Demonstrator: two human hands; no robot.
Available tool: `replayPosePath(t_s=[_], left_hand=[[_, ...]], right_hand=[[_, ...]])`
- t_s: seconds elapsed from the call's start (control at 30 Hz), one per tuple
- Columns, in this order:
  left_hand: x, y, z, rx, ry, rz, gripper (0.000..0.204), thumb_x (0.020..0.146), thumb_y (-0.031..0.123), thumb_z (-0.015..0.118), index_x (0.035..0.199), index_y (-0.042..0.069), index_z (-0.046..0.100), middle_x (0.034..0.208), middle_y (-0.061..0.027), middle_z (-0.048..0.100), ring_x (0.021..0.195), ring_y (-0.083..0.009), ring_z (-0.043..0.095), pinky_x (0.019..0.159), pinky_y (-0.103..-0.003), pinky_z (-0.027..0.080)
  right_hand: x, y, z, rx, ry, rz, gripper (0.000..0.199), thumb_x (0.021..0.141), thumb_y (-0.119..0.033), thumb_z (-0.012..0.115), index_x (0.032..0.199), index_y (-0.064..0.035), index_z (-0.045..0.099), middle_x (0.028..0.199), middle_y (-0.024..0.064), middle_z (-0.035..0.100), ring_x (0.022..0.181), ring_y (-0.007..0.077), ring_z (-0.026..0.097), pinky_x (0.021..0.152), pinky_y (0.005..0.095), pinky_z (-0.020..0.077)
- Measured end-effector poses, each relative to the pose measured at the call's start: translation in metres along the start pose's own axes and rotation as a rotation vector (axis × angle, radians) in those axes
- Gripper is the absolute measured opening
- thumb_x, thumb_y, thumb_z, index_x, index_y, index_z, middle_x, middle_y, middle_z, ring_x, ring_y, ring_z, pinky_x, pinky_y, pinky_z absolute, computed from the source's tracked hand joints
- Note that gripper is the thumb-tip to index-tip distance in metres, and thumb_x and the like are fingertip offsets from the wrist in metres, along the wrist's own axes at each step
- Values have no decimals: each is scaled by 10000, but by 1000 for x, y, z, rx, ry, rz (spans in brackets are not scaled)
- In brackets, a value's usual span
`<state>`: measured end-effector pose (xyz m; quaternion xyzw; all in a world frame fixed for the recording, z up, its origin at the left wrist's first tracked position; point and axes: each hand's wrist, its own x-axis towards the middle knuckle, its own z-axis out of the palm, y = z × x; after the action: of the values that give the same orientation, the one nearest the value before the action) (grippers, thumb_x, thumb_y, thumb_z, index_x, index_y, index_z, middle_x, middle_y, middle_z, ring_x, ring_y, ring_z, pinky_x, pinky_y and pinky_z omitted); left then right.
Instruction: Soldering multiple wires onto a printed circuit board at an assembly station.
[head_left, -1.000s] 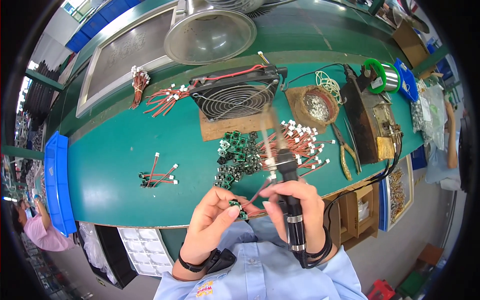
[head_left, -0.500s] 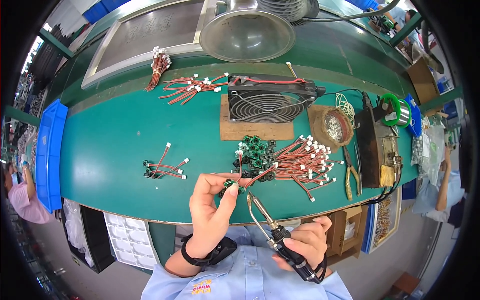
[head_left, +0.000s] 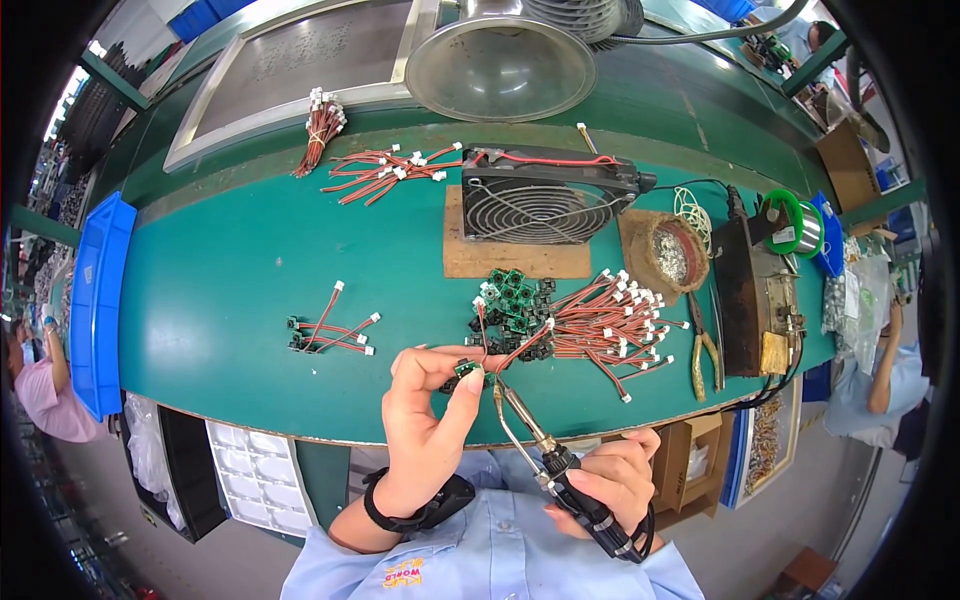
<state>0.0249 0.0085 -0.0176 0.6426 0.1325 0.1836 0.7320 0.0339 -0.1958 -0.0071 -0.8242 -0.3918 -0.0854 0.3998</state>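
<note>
Left hand raised over the near edge of the green bench, thumb and forefinger pinched shut on a small green circuit board with red leads running off toward 1 o'clock; the remaining fingers are loosely curled. Right hand at 4 o'clock from the left, closed in a full grip around the black handle of a soldering iron; the iron's metal shaft slants up toward 11 o'clock, its tip touching or just beside the board at the left fingertips, contact not resolvable. At 12 o'clock from the board lies a pile of green boards; at 2 o'clock a heap of red wire harnesses with white connectors. At 9 o'clock, well apart, a few finished pieces with leads. Beyond the pile, a black fan sits on a wooden block. Farther right: a round tip-cleaner dish, pliers and a dark boxy unit. More red wire bundles lie at 11 o'clock near the far edge.
</note>
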Motion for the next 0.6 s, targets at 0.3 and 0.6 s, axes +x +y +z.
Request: replayPosePath(t_s=[0.3, 0.6], left_hand=[[-3, 2, 1, 45, 18, -8, 106, 850, 16, 553, 902, 18, 462, 954, -107, 675, 894, -105, 550, 870, -269, 345], [-2, 4, 0, 113, -17, 27, 107, 853, 22, 556, 897, 19, 459, 948, -107, 676, 889, -108, 548, 865, -271, 352]], right_hand=[[-1, 1, 2, 24, 37, -9, 421, 601, -301, 777, 942, -132, 596, 676, 13, 584, 675, 191, 535, 815, 417, 328], [0, 2, 1, 29, 41, -13, 410, 610, -297, 769, 939, -128, 592, 672, 12, 576, 672, 191, 533, 797, 411, 328]])
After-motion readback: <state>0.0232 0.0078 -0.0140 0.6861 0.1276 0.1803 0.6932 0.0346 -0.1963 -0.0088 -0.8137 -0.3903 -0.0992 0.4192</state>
